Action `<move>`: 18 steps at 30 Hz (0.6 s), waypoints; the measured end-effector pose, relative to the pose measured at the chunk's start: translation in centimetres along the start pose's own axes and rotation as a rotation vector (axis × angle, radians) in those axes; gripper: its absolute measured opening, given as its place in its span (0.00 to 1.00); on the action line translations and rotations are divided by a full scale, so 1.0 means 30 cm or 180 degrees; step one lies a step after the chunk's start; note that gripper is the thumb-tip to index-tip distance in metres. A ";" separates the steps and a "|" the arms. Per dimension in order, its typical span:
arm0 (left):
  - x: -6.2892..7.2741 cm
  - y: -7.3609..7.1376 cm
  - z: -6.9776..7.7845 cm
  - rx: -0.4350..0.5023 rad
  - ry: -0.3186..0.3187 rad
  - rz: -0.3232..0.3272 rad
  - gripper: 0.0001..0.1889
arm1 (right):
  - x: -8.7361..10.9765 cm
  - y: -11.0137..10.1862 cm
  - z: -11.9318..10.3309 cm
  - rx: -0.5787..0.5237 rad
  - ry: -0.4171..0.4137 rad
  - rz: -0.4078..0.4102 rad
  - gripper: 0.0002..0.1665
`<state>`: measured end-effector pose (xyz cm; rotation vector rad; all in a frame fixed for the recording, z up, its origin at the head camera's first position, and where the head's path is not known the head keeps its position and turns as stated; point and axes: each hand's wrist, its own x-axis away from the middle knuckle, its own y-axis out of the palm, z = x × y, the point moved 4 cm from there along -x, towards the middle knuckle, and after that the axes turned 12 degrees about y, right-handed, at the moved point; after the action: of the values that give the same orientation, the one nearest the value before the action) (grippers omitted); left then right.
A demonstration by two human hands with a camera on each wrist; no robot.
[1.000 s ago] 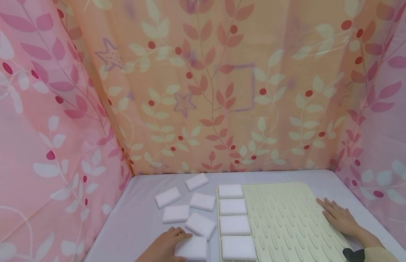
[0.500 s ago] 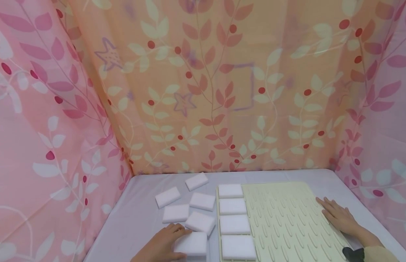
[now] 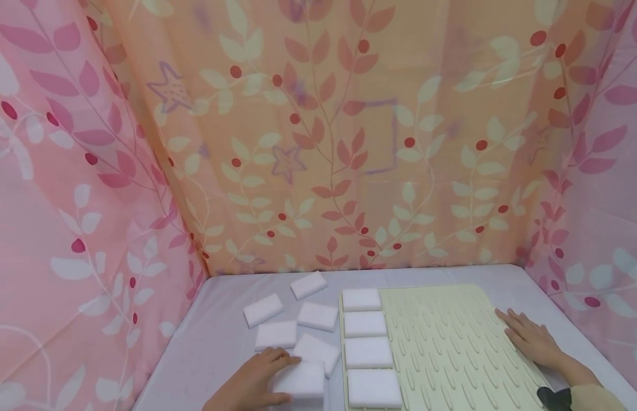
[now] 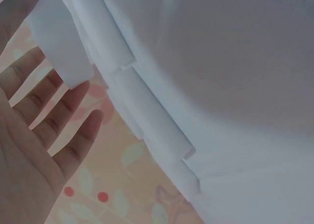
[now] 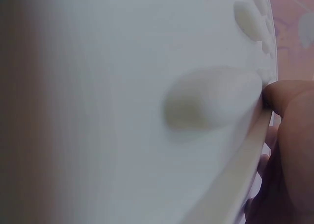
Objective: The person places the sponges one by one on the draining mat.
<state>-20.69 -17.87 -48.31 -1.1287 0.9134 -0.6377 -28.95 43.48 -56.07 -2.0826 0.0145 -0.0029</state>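
Note:
My left hand (image 3: 252,379) pinches a white block that looks like a melamine sponge (image 3: 300,379) between thumb and fingertips, at the front of the table. In the left wrist view the gripped sponge (image 4: 61,42) stands up from the white surface, with the thumb on one side and fingertips on the other. Just behind it lies another sponge (image 3: 317,353), partly covered in the head view. My right hand (image 3: 531,339) rests with extended fingers along the right edge of a pale yellow ridged mat (image 3: 447,342); in the right wrist view the thumb (image 5: 289,94) touches the rim.
Several sponges form a column on the mat's left side, the nearest sponge (image 3: 374,388) at the front. More lie loose left of the mat, such as the far sponge (image 3: 308,285). Patterned curtains (image 3: 318,142) enclose the white table (image 3: 210,325) at back and sides.
My left hand has raised the front sponge slightly off the table and shifted a little to the left. The sponge behind it has moved slightly. My right hand stays in place.

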 end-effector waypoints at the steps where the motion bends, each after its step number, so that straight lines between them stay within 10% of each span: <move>1: -0.005 -0.002 0.000 -0.0036 0.0005 0.0020 0.31 | 0.000 0.000 0.001 -0.0003 0.0004 -0.0003 0.33; 18: -0.139 -0.005 -0.007 -0.0221 0.0010 0.0159 0.31 | 0.005 -0.004 -0.002 -0.0016 -0.0056 0.0079 0.32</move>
<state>-22.96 -14.60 -47.00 -1.1634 0.9697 -0.5709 -28.80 43.48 -55.95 -2.0871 0.0297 0.0304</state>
